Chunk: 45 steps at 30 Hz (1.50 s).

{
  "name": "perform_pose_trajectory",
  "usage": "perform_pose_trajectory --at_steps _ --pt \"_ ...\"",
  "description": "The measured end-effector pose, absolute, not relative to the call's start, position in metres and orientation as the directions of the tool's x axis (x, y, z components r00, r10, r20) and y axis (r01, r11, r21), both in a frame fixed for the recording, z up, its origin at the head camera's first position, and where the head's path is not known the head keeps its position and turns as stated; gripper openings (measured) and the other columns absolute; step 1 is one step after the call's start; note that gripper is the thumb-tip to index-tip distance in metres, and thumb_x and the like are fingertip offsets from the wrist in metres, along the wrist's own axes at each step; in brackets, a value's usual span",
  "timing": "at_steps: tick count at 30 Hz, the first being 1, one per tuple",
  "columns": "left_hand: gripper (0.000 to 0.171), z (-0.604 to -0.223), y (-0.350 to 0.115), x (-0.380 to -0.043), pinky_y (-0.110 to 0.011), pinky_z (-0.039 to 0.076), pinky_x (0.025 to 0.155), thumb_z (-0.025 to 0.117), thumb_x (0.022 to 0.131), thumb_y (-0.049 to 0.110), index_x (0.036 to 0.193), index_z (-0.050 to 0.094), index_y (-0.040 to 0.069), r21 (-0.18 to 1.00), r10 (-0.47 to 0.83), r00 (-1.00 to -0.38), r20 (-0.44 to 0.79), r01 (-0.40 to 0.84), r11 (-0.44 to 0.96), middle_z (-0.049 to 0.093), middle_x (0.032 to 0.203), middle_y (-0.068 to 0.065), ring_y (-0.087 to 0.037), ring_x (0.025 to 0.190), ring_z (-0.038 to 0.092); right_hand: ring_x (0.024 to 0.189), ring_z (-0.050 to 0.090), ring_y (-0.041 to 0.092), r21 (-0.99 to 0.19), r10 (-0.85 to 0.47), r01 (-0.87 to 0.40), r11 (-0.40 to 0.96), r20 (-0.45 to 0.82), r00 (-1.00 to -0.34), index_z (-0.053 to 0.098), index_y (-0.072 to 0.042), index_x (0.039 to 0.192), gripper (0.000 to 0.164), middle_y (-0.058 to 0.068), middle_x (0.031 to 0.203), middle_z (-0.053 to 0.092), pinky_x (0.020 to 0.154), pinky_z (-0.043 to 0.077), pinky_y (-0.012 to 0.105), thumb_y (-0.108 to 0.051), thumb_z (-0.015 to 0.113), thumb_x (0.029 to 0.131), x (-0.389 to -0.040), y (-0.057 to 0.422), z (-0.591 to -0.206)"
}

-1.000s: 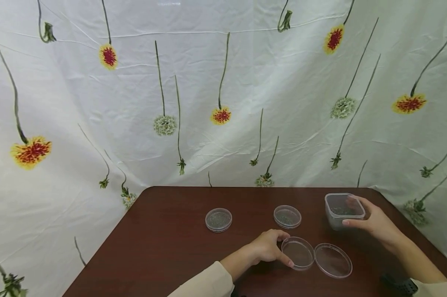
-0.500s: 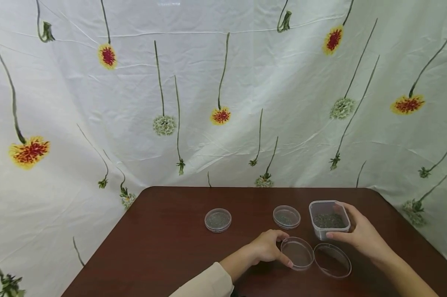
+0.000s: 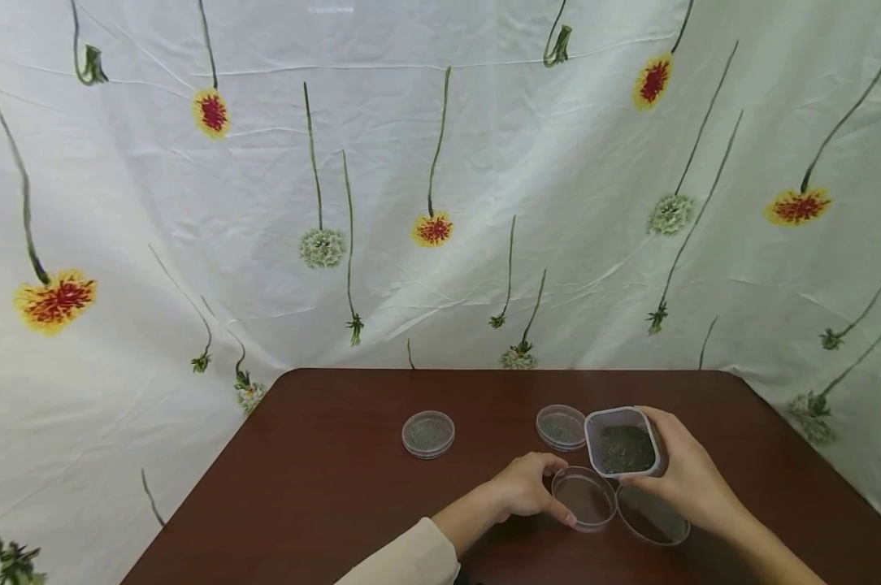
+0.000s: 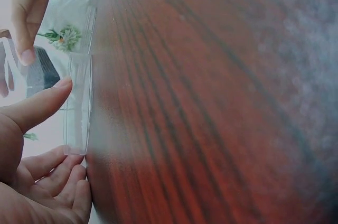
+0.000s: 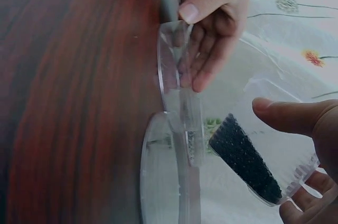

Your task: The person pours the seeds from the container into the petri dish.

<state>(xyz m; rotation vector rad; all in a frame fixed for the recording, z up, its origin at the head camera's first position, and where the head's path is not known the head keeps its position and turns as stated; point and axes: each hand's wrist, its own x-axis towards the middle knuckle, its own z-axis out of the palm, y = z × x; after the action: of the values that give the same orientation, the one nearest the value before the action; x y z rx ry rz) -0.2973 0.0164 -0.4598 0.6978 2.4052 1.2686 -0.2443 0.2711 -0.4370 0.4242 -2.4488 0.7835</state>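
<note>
My left hand (image 3: 531, 487) holds the near-left rim of an open, clear petri dish (image 3: 585, 502) on the table, thumb at one side and fingers round the other. My right hand (image 3: 685, 479) grips a clear square plastic tub (image 3: 596, 432), raised and tilted left close over the dish's far edge. Dark fine grains (image 5: 245, 158) have slid to the tub's lower side in the right wrist view. The dish's bottom shows no grains. Right beside the dish lies its round clear lid (image 3: 656, 524), partly hidden by the right hand.
Two covered petri dishes with greyish grains stand farther back, one at the left (image 3: 428, 435) and one behind the tub (image 3: 560, 426). The dark red-brown table (image 3: 323, 487) ends at a white flowered cloth (image 3: 382, 284).
My right hand has brought the tub leftward and nearer, from the right side to over the dish, and tipped it. My left hand has stayed at the dish.
</note>
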Motion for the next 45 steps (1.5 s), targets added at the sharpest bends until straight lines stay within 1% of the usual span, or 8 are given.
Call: perform_pose_trajectory --at_steps 5,10,16,21,23,29,34,45 --pt "0.066 -0.46 0.016 -0.296 -0.038 0.047 0.102 0.098 0.069 0.009 0.129 0.07 0.012 0.831 0.559 -0.826 -0.066 0.264 0.489 0.066 0.117 0.003 -0.02 0.117 0.059 0.111 0.058 0.03 -0.341 -0.188 -0.504 0.793 0.651 -0.735 0.052 -0.001 0.14 0.104 0.014 0.133 0.056 0.089 0.037 0.011 -0.006 0.104 0.05 -0.246 0.266 -0.445" --pt "0.066 -0.46 0.016 -0.296 -0.039 0.047 0.103 0.097 0.07 0.008 0.129 0.07 0.012 0.835 0.565 -0.822 -0.064 0.266 0.481 0.067 0.119 0.002 -0.021 0.12 0.059 0.113 0.059 0.031 -0.259 -0.235 -0.52 0.814 0.672 -0.702 0.051 -0.001 0.142 0.111 0.014 0.136 0.054 0.089 0.045 0.019 -0.005 0.105 0.046 -0.246 0.262 -0.449" --pt "0.065 -0.459 0.016 -0.297 -0.038 0.046 0.104 0.097 0.071 0.007 0.129 0.07 0.011 0.833 0.567 -0.821 -0.063 0.27 0.483 0.067 0.12 0.001 -0.021 0.121 0.059 0.118 0.058 0.032 -0.188 -0.288 -0.544 0.818 0.685 -0.67 0.051 -0.002 0.143 0.114 0.014 0.138 0.054 0.094 0.043 0.022 -0.001 0.105 0.043 -0.249 0.257 -0.447" --pt "0.065 -0.458 0.016 -0.296 -0.034 0.046 0.102 0.097 0.07 0.006 0.129 0.07 0.009 0.836 0.569 -0.821 -0.049 0.278 0.474 0.068 0.118 0.001 -0.019 0.119 0.06 0.119 0.058 0.033 -0.137 -0.322 -0.547 0.826 0.682 -0.657 0.052 -0.003 0.143 0.114 0.013 0.138 0.053 0.087 0.053 0.047 -0.001 0.106 0.042 -0.25 0.256 -0.448" --pt "0.065 -0.458 0.016 -0.296 -0.032 0.047 0.101 0.097 0.069 0.006 0.129 0.07 0.008 0.837 0.569 -0.821 -0.042 0.282 0.47 0.068 0.117 0.001 -0.018 0.117 0.06 0.119 0.058 0.034 -0.122 -0.334 -0.552 0.825 0.682 -0.65 0.052 -0.002 0.143 0.114 0.014 0.138 0.054 0.086 0.054 0.052 0.0 0.105 0.042 -0.25 0.256 -0.449" --pt "0.065 -0.458 0.016 -0.296 -0.034 0.046 0.102 0.098 0.069 0.007 0.128 0.07 0.009 0.832 0.565 -0.824 -0.05 0.279 0.48 0.068 0.117 0.001 -0.018 0.117 0.06 0.123 0.056 0.04 -0.084 -0.375 -0.568 0.819 0.671 -0.639 0.053 -0.003 0.144 0.111 0.018 0.141 0.053 0.081 0.057 0.055 -0.002 0.105 0.046 -0.25 0.255 -0.449" --pt "0.065 -0.458 0.015 -0.296 -0.033 0.046 0.102 0.098 0.069 0.008 0.128 0.07 0.009 0.829 0.562 -0.825 -0.052 0.279 0.485 0.068 0.116 0.001 -0.017 0.116 0.059 0.124 0.055 0.041 -0.056 -0.4 -0.572 0.818 0.659 -0.636 0.053 -0.003 0.143 0.109 0.02 0.141 0.052 0.077 0.058 0.053 0.0 0.104 0.046 -0.249 0.254 -0.449" --pt "0.064 -0.458 0.015 -0.295 -0.034 0.046 0.102 0.097 0.07 0.008 0.128 0.07 0.009 0.833 0.56 -0.826 -0.061 0.267 0.484 0.068 0.116 0.003 -0.017 0.117 0.059 0.129 0.051 0.039 0.004 -0.441 -0.593 0.805 0.672 -0.595 0.056 0.0 0.14 0.103 0.017 0.142 0.052 0.083 0.057 0.052 0.0 0.102 0.049 -0.25 0.254 -0.448"
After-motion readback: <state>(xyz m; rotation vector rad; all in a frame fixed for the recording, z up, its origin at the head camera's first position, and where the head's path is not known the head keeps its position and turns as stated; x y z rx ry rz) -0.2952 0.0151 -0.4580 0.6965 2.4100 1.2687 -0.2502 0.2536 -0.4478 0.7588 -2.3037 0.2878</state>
